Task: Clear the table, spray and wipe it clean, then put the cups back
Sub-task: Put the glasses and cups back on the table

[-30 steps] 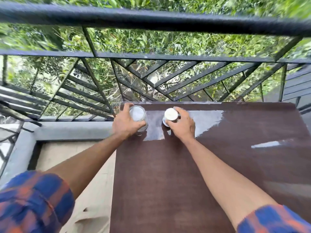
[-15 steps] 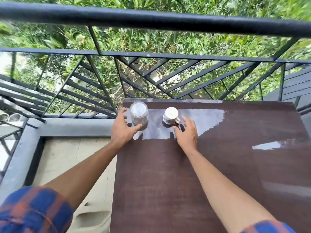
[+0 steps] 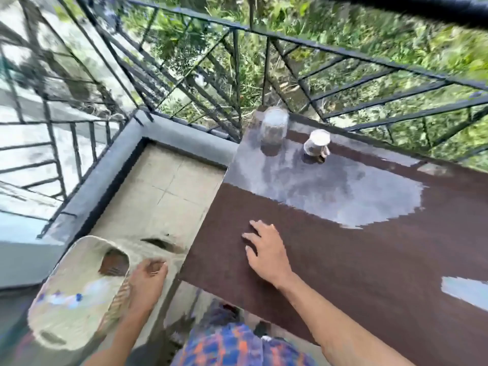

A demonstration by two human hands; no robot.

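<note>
A clear glass [image 3: 273, 129] and a small white cup [image 3: 316, 143] stand upside down side by side at the far corner of the dark brown table [image 3: 369, 260], close to the railing. My right hand [image 3: 266, 249] rests flat on the table near its left edge, fingers spread, holding nothing. My left hand [image 3: 148, 281] hangs off the table over the floor beside a pale woven basket [image 3: 79, 291], fingers loosely curled, with no object visible in it. The frame is blurred by motion.
A black metal railing [image 3: 237, 83] runs behind the table, with greenery beyond. A grey ledge [image 3: 163, 128] borders the tiled balcony floor [image 3: 163, 196]. The basket on the floor holds pale, blurred items.
Both hands have let go of the glass and the cup and drawn back. My view has swung left and down, and the left hand has dropped toward the basket.
</note>
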